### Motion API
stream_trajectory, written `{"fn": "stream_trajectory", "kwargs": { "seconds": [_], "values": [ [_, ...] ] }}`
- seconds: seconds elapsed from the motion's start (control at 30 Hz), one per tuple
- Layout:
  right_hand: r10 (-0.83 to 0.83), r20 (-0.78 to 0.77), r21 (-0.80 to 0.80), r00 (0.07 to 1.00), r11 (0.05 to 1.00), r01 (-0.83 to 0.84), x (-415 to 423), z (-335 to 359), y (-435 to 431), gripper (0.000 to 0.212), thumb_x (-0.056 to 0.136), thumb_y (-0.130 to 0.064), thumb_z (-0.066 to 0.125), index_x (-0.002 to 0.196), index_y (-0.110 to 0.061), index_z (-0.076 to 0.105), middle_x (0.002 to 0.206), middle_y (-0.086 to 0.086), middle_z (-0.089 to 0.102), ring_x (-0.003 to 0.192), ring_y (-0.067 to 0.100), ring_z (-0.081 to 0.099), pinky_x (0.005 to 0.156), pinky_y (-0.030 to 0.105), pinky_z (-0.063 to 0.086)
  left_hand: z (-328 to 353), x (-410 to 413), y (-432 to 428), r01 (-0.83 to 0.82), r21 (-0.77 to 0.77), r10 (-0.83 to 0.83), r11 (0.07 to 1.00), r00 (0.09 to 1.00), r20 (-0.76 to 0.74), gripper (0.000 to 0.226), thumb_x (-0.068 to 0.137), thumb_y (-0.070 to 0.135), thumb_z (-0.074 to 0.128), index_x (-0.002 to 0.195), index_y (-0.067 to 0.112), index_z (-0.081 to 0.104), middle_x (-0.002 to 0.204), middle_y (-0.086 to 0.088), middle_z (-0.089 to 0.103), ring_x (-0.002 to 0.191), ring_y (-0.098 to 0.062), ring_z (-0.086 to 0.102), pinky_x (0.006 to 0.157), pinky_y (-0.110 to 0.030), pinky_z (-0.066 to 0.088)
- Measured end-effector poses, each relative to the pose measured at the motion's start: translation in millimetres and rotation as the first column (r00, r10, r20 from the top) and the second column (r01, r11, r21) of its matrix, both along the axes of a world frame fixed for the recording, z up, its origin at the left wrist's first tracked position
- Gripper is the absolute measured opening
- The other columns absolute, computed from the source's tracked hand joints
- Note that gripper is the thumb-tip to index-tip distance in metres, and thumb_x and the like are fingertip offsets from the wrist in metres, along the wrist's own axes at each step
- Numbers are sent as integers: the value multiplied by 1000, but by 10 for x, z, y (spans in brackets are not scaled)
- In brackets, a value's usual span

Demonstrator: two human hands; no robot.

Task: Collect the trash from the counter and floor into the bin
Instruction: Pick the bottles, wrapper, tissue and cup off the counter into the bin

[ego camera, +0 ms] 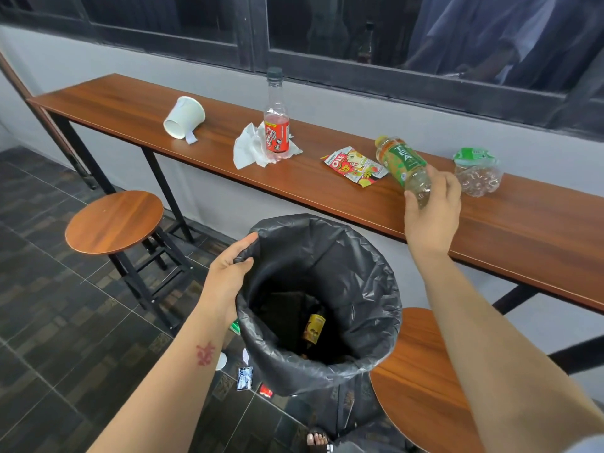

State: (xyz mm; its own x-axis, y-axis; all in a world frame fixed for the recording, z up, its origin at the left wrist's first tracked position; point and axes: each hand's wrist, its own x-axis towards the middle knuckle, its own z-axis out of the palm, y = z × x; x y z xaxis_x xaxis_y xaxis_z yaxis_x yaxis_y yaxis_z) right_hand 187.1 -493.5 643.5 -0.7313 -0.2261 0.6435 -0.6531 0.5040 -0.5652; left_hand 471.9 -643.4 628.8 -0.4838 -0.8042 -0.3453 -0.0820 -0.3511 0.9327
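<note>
**Tea bottle in the right hand, lined bin held open below**

Small floor litter [245,379] lies by the foot of the bin [376,279]. The left hand [228,273] pinches the bin's liner at the left rim, thumb on top. The mouth gapes wide between two stools, so there is open room to drop things in. Above the counter's [490,230] front edge, the right hand [431,207] curls its fingers round the base end of the tea bottle [400,161], which is tilted cap-up. It looks near empty, so probably light, smooth and easily dented; a grip at mid-body would be steadier. Further back lie a snack wrapper [356,165] and a crushed plastic cup [477,173]. Towards the counter's far-left end are a soft tissue [248,148], an upright red-label bottle [276,125] and a tipped paper cup [183,116].
</note>
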Motion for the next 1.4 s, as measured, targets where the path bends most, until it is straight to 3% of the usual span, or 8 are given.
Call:
{"fn": "stream_trajectory", "kwargs": {
  "seconds": [0.1, 0.27, 0.47, 0.77, 1.03, 1.23, 1.3, 1.4],
  "values": [
    [39, 11, -105, 999, 994, -38, 184, 41, 133, 52, 90, -21, 63, 139, -19, 47, 138, 7, 44, 127, 18, 45, 100, 34, 44, -25, 49, -3, 9, -1, -9, 1000, 1000, 9, 49, 102, -1, 46, 122, 35, 71, 128, 5, 68, 122, -23, 61, 103, -46, 51],
    [283, 27, -168, 959, 947, -275, 635, 182, 415, 52, 89, -15, 68, 138, -17, 51, 139, 5, 45, 126, -4, 38, 98, 2, 28, 9, 117, 11, 0, -12, 0, 1000, 1000, -4, 48, 102, -3, 45, 129, 29, 67, 130, 5, 66, 122, -21, 59, 104, -42, 49],
    [418, -38, 17, 908, 909, -417, 1231, -108, 634, 47, 88, -17, 69, 133, -11, 56, 135, 5, 51, 130, 13, 45, 104, 15, 34, 26, 202, -2, -14, -29, 13, 999, 1000, -6, 49, 102, -3, 45, 130, 31, 67, 138, 4, 61, 128, -21, 54, 109, -47, 44],
    [425, 123, 438, 897, 787, -434, 1398, -547, 611, 52, 87, -32, 68, 136, -23, 53, 137, -3, 50, 123, 19, 50, 94, 33, 49, -54, 331, 24, -6, -92, 6, 996, 1000, 3, 50, 100, 0, 51, 123, 40, 69, 145, 7, 55, 138, -20, 45, 115, -46, 38],
    [463, 359, 614, 810, 537, -579, 1394, -693, 371, 53, 91, -30, 64, 141, -31, 46, 149, -10, 37, 137, 14, 35, 111, 34, 35, 23, 286, 167, 38, -152, -42, 988, 999, -21, 50, 99, -5, 50, 132, 31, 65, 143, 14, 55, 132, -4, 45, 108, -23, 36],
    [511, 357, 699, 782, 410, -586, 1241, -758, 359, 39, 92, -48, 57, 126, -30, 60, 153, -7, 38, 149, 12, 14, 122, 33, 6, 32, 199, 204, 20, -137, -23, 990, 1000, -14, 49, 100, -4, 51, 131, 31, 66, 142, 15, 55, 126, -3, 43, 100, -21, 35],
    [532, 342, 679, 775, 430, -595, 1202, -690, 330, 41, 94, -50, 52, 128, -29, 61, 153, -6, 39, 149, 11, 16, 123, 35, 10, 10, 167, 197, 9, -130, -9, 992, 1000, 0, 49, 100, -3, 51, 131, 32, 66, 145, 13, 54, 131, -6, 43, 104, -23, 36],
    [550, 230, 571, 803, 591, -569, 1098, -502, 210, 39, 96, -44, 50, 129, -26, 61, 148, -5, 46, 144, 12, 29, 120, 38, 21, -12, 90, 158, -2, -80, 4, 997, 1000, 22, 48, 101, 1, 51, 126, 37, 68, 143, 12, 56, 136, -18, 46, 113, -42, 39]
  ]
}}
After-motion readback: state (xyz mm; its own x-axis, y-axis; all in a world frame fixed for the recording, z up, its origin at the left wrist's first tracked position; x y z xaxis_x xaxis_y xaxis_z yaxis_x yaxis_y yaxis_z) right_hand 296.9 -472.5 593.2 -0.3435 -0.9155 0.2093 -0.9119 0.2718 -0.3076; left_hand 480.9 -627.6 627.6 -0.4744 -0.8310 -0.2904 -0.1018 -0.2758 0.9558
